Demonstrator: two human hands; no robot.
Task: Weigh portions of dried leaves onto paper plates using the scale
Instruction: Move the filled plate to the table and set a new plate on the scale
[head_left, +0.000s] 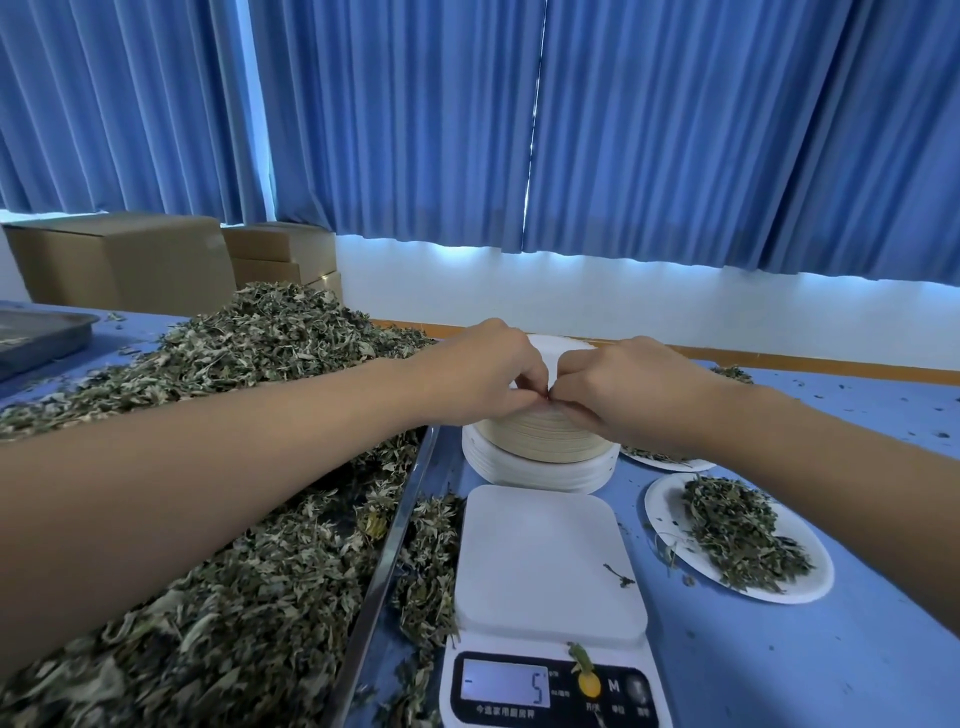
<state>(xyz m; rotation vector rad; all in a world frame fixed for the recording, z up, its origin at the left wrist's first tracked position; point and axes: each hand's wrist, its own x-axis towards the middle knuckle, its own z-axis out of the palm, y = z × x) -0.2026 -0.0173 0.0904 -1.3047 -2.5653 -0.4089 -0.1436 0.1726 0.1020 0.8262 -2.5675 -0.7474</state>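
Observation:
A stack of white paper plates (540, 457) stands behind the white kitchen scale (545, 561). My left hand (488, 369) and my right hand (618, 389) meet at the top of the stack, fingertips pinching the near rim of the top plate. The scale's platform carries no plate, only a stray leaf bit, and its display (506, 688) reads minus 5. A large heap of dried leaves (249, 353) fills a metal tray (400, 525) on the left. To the right lies a paper plate (810, 577) holding a portion of leaves (737, 530).
A second filled plate (670, 460) peeks out under my right wrist. An empty metal tray (36, 338) sits at the far left. Cardboard boxes (130, 260) stand behind the heap. Blue curtains hang at the back. Leaf crumbs scatter over the blue tabletop (831, 665).

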